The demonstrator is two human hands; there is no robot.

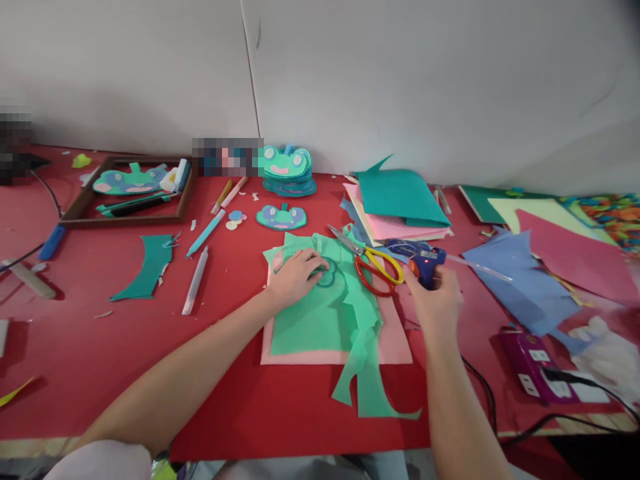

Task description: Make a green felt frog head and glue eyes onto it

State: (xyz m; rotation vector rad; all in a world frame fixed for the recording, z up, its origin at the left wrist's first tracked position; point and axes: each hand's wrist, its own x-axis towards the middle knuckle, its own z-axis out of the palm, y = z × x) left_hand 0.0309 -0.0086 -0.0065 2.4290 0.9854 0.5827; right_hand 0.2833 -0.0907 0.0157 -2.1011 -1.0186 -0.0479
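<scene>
Seemingly to pin it flat, the left hand (295,275) pressed loosely spread fingers on the cutout (327,273) at their tips, while the right hand (436,303) clamped the glue gun (424,261), scissors (379,268) lying between both hands' fingertips.

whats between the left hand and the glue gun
Red-and-yellow-handled scissors lie between the left hand and the glue gun, seen in the head view.

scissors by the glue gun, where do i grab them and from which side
Grip the scissors by the red and yellow handle loops at their near-right end; the blades point away to the far left across the green paper. Come in from the near right, probably with the right hand once it frees itself of the glue gun beside them.
</scene>
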